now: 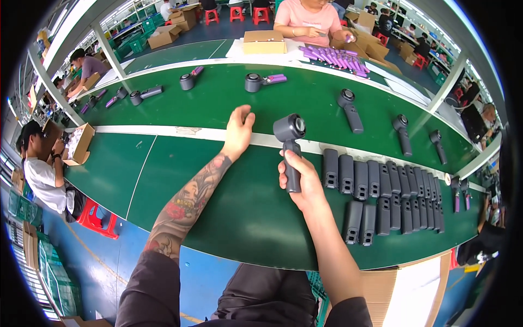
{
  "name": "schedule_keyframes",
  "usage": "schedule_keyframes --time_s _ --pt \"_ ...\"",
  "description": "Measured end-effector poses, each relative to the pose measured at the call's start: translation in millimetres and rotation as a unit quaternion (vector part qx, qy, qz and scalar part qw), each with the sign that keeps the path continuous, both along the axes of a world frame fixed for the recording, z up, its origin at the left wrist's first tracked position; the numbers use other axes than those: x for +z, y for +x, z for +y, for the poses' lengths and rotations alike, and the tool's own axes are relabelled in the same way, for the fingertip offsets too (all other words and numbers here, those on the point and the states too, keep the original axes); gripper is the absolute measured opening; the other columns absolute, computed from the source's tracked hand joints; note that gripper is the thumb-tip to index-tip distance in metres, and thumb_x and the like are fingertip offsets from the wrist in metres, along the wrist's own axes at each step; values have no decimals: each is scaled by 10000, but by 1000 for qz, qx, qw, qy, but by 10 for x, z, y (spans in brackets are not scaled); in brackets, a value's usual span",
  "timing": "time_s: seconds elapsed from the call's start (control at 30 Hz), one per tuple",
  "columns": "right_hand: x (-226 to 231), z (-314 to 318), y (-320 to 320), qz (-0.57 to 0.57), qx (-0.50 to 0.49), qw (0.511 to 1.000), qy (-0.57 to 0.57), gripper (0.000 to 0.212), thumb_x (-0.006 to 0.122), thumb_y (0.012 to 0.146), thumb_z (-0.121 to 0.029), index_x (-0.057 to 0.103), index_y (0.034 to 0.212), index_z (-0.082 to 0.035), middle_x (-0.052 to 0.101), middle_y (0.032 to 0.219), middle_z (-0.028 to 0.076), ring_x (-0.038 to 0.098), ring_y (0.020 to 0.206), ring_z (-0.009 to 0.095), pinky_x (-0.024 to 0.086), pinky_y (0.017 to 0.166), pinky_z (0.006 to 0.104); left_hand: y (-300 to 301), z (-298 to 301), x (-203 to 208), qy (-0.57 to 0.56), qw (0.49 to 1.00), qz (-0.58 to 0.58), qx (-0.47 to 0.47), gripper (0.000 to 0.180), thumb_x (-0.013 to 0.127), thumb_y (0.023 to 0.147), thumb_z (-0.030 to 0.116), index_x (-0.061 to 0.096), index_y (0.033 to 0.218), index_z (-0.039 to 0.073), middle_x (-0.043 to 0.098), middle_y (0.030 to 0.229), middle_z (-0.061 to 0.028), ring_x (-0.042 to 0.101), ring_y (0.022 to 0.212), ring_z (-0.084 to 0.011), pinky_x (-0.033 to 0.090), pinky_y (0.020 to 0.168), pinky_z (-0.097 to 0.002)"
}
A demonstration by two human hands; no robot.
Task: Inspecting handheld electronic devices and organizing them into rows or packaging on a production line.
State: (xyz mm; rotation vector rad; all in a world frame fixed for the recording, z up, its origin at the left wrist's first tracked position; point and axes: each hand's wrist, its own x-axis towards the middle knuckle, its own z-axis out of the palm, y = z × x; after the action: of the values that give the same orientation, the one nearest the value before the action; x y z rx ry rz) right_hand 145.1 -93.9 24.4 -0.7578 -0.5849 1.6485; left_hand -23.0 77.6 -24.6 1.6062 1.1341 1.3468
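Note:
My right hand [303, 182] is closed around the handle of a dark grey handheld fan [290, 128], held upright above the near green table with its round head at the top. My left hand [238, 133] rests at the white strip between table and belt, fingers loosely bent and thumb apart, nothing visible in it. Its fingertips are partly turned away from view. To the right of the fan, dark grey handle casings [360, 180] lie in two rows on the table.
Several fans, some with purple cells showing, lie along the green belt [218, 106]. Across it a person in pink [308, 22] handles parts beside a pile of purple cells [338, 59] and a cardboard box [264, 42]. Another person sits at far left by an open carton [80, 144].

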Motion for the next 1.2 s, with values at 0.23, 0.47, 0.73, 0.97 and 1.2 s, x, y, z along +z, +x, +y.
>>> schedule_keyframes --time_s 0.23,0.47,0.73,0.97,1.2 --pt "203 -27 -155 11 -7 1000 -13 414 648 966 -211 503 1275 22 621 943 105 613 709 166 520 625 293 190 1356 -302 62 963 215 148 801 707 870 387 384 1447 -66 539 1350 -276 563 1222 -418 461 1030 -483" --pt "8 79 198 40 79 996 31 388 631 967 -143 492 1282 35 616 1178 151 639 908 186 545 861 322 348 1717 -26 -54 973 198 106 678 784 798 431 606 1274 -17 710 1118 -141 676 1019 -256 525 897 -380" --pt "-84 38 59 -89 -173 977 85 390 563 970 -5 506 1353 44 637 1256 149 589 1188 233 455 1056 339 54 967 255 -115 969 -217 -4 527 774 865 351 613 1207 -17 644 1128 -145 605 1062 -203 450 980 -312" --pt "239 -174 411 -799 -316 458 228 335 620 836 -85 617 1151 29 657 1051 166 600 950 311 505 797 397 -704 242 507 -198 813 -531 -133 402 665 979 276 536 1231 -10 621 1089 -123 625 1053 -252 495 1015 -462" --pt "-6 -83 514 -915 -162 354 103 430 671 813 -169 611 1191 27 653 1078 216 637 899 308 531 762 390 -445 -529 243 -248 828 -485 -134 382 630 968 97 476 1276 -66 626 1152 -171 634 1149 -311 530 1017 -419"
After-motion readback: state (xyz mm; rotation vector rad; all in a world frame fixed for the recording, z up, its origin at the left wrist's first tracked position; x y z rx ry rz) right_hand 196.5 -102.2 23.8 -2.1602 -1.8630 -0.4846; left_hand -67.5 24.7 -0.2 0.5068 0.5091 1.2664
